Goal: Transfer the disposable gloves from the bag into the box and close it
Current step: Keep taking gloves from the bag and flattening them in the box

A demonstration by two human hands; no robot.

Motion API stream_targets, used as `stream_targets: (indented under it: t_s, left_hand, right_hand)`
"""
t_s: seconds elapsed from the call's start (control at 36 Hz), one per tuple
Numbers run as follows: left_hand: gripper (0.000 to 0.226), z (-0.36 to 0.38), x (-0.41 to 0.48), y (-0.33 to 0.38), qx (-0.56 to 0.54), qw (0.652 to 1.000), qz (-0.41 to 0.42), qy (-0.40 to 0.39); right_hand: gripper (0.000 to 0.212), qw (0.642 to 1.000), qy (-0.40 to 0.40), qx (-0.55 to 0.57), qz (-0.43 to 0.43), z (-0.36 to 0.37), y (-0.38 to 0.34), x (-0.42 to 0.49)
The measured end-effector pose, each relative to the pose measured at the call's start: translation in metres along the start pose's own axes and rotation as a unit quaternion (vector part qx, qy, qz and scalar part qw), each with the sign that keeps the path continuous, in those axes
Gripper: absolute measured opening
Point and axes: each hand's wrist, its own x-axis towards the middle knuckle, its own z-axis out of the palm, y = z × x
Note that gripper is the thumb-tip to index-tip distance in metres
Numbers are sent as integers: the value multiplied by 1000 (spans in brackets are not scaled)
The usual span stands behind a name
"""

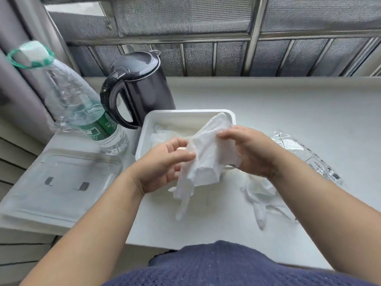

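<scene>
Both hands, left hand (167,162) and right hand (250,153), pinch a folded disposable glove (208,159) above the near edge of the open white box (144,133) on the tabletop (288,112).

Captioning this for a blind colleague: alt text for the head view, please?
The left hand and right hand hold a white disposable glove over the open white box. More gloves and the clear bag lie at right; a clear lid, bottle and kettle at left.

top (226,267): navy blue, open knit weave | forearms (99,234): bare | left hand (165,164), right hand (253,153): bare, short nails
</scene>
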Motion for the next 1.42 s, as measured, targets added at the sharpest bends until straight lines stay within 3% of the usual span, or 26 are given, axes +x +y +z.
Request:
stream_targets:
  t_s: [0.06,0.14,0.25,0.33,0.39,0.47,0.56,0.64,0.69,0.83,0.92,0.94,1.0,1.08,1.17,1.28,1.36,1.42]
  left_hand:
    - [39,-6,-5,-4,40,999,-19,-15]
    - [25,-18,-10,-5,48,998,-26,-8]
    - [18,-35,-8,0,-73,997,8,3]
    - [42,-55,-7,9,-189,981,51,5]
    - [49,-66,-4,14,-237,968,79,19]
    - [32,-70,3,23,-253,958,118,58]
    - [4,-69,12,31,-199,962,130,136]
    - [8,-70,18,38,-16,963,138,232]
    - [11,-70,21,44,35,956,139,256]
    - [11,-79,33,51,-73,968,100,220]
    - [41,-75,32,44,-139,985,-11,101]
    - [46,-70,29,40,-101,991,-46,74]
    - [28,-64,28,32,20,996,-62,68]
    - [25,-63,34,28,160,977,-60,129]
    - [23,-70,36,35,128,972,-41,191]
    - [39,-83,32,48,162,965,-19,207]
    - [59,-86,33,59,310,918,-1,247]
    - [64,-85,36,62,490,829,3,272]
  right_hand:
    - [5,1000,25,-7,-8,5,-2,6]
    - [13,999,35,7,-31,14,-2,21]
    - [21,996,53,12,-66,19,-6,37]
    - [36,994,69,4,-81,21,-9,45]
    - [34,994,69,-2,-85,23,-7,50]
    - [36,994,71,-26,-82,26,-3,54]
    - [26,993,84,-22,-78,29,-2,56]
    - [30,990,112,-29,-85,28,-3,59]
    - [31,988,123,-32,-83,28,-4,60]
    - [26,989,123,-44,-72,28,-6,62]
    - [23,988,127,-52,-73,29,-7,64]
    - [22,987,131,-61,-71,30,-7,66]
    - [19,984,143,-82,-66,29,-8,69]
    - [16,973,184,-126,-68,23,-9,74]
    - [13,947,248,-187,-85,16,-7,78]
    - [12,919,281,-257,-102,11,-3,81]
    - [10,880,304,-347,-110,9,-1,82]
    - [13,831,316,-449,-92,5,2,82]
